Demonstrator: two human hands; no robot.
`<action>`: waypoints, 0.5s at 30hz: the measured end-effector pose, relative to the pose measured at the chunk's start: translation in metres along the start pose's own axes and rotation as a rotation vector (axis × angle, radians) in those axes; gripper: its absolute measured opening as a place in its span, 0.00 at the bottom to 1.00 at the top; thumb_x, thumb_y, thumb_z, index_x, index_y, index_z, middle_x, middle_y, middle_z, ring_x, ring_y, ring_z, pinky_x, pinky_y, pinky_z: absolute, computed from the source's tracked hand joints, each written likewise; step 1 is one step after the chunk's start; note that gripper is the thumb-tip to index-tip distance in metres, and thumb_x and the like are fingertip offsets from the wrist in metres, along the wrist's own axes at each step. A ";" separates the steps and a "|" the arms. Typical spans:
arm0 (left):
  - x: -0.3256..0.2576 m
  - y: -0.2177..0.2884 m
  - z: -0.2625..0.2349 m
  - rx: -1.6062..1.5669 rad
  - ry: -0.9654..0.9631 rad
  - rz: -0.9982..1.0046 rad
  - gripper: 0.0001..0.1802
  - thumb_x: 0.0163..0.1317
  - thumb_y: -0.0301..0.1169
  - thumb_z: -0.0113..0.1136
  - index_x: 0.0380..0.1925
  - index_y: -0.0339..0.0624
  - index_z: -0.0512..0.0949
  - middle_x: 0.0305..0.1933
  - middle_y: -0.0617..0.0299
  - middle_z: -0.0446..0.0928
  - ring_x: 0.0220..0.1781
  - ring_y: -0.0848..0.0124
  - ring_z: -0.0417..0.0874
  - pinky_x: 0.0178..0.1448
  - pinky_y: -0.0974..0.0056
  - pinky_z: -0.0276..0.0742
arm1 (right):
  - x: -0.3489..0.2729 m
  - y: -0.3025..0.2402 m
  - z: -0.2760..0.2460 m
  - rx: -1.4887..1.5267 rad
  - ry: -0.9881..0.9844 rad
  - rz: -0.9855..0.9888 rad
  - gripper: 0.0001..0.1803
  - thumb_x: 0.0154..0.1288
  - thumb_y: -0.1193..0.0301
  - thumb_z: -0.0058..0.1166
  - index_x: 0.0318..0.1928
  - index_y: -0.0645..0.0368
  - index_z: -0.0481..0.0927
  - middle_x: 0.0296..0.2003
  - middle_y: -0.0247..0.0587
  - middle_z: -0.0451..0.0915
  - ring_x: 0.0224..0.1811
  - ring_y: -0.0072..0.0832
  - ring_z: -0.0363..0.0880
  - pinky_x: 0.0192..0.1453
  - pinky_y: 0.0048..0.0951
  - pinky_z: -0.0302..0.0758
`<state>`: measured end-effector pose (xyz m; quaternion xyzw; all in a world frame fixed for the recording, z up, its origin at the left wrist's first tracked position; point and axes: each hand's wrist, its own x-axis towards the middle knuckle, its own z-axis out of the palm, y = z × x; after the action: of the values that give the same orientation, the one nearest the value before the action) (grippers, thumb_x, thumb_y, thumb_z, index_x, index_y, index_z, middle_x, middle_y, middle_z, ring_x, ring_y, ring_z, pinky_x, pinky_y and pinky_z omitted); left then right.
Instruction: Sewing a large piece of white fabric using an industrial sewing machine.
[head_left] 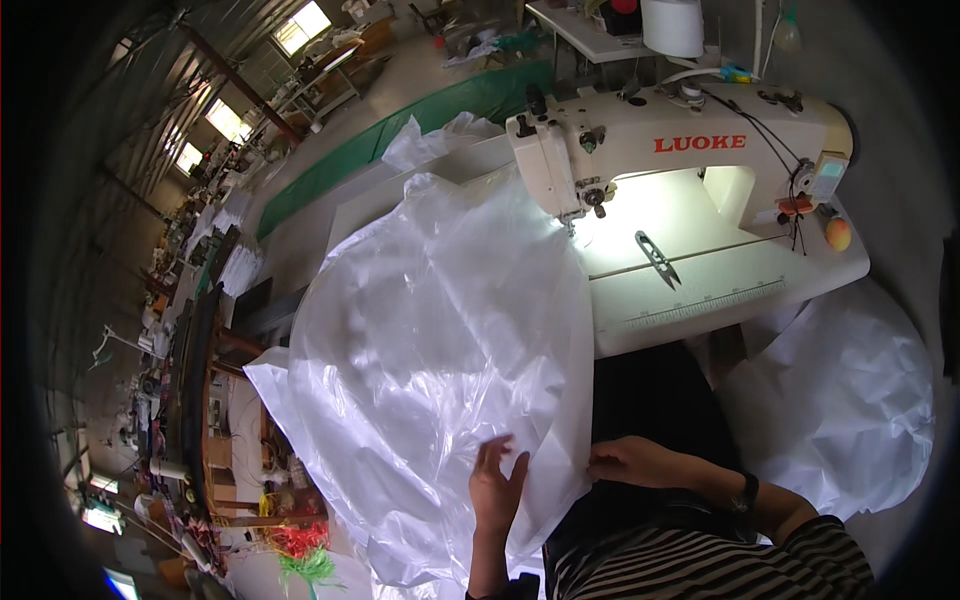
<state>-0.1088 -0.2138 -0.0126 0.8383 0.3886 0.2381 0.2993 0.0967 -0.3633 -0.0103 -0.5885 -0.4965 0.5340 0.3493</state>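
A large, shiny, translucent white plastic sheet (430, 300) drapes off the left of the sewing machine (690, 140) and down to my lap. Over its lower part is my left hand (497, 482), thumb and fingers apart, gripping nothing. My right hand (635, 463) is closed at the sheet's right edge, its fingertips pinching that edge. The sheet's upper part lies beside the lit needle area (570, 222); whether it passes under the presser foot cannot be made out. Thread snips (657, 258) rest on the machine bed, away from both hands.
A round yellow-orange fruit (838, 234) sits at the bed's right end. More white sheeting (840, 400) is heaped at the lower right. A wooden frame (212, 400) and red and green strands (305, 550) are at the left. Behind stretches a green cloth (400, 130).
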 end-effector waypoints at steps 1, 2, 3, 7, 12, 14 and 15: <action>-0.010 -0.007 0.000 -0.155 -0.111 -0.088 0.21 0.58 0.28 0.68 0.52 0.36 0.77 0.49 0.51 0.79 0.45 0.60 0.83 0.50 0.60 0.78 | -0.001 0.000 0.000 0.000 0.000 0.027 0.15 0.73 0.66 0.53 0.53 0.63 0.79 0.44 0.48 0.84 0.45 0.38 0.84 0.55 0.34 0.77; -0.020 -0.012 -0.003 -0.307 -0.221 -0.181 0.16 0.60 0.29 0.67 0.46 0.34 0.80 0.41 0.52 0.82 0.40 0.64 0.84 0.47 0.62 0.78 | -0.002 0.002 0.003 -0.004 -0.002 0.025 0.15 0.73 0.66 0.53 0.53 0.63 0.79 0.44 0.48 0.84 0.45 0.38 0.84 0.55 0.34 0.77; -0.028 0.002 -0.001 -0.556 -0.158 -0.324 0.10 0.62 0.30 0.67 0.38 0.33 0.83 0.28 0.56 0.81 0.34 0.72 0.82 0.42 0.64 0.78 | -0.003 0.005 0.004 0.012 0.002 0.002 0.15 0.73 0.66 0.53 0.53 0.63 0.79 0.44 0.48 0.84 0.45 0.38 0.84 0.55 0.34 0.77; -0.044 0.043 -0.026 -0.244 -0.305 -0.241 0.08 0.60 0.28 0.69 0.35 0.34 0.82 0.27 0.59 0.81 0.33 0.76 0.81 0.36 0.67 0.77 | 0.001 0.010 0.007 0.070 0.045 -0.024 0.14 0.72 0.66 0.54 0.51 0.63 0.80 0.44 0.48 0.84 0.45 0.36 0.84 0.54 0.34 0.78; -0.052 0.107 -0.014 -0.065 -1.077 -0.021 0.43 0.60 0.42 0.68 0.72 0.48 0.58 0.70 0.45 0.66 0.65 0.45 0.72 0.66 0.52 0.71 | 0.030 0.053 0.038 0.395 -0.056 -0.002 0.18 0.70 0.65 0.56 0.55 0.63 0.76 0.43 0.47 0.83 0.44 0.35 0.83 0.51 0.35 0.79; -0.047 0.102 0.000 -0.037 -1.123 0.081 0.43 0.60 0.43 0.68 0.71 0.44 0.58 0.70 0.43 0.66 0.65 0.43 0.72 0.63 0.50 0.73 | 0.021 0.054 0.024 0.499 0.118 0.059 0.21 0.69 0.64 0.58 0.57 0.62 0.74 0.44 0.46 0.83 0.43 0.34 0.83 0.51 0.34 0.79; -0.044 0.096 0.006 -0.004 -1.159 0.163 0.44 0.60 0.44 0.68 0.71 0.40 0.58 0.69 0.42 0.66 0.65 0.41 0.71 0.60 0.49 0.76 | 0.019 0.054 0.019 0.556 0.202 0.086 0.23 0.69 0.64 0.58 0.59 0.62 0.73 0.45 0.45 0.82 0.43 0.34 0.83 0.51 0.33 0.79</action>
<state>-0.0815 -0.3005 0.0416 0.8583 0.0955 -0.2362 0.4454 0.0888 -0.3618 -0.0702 -0.5408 -0.2685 0.6026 0.5219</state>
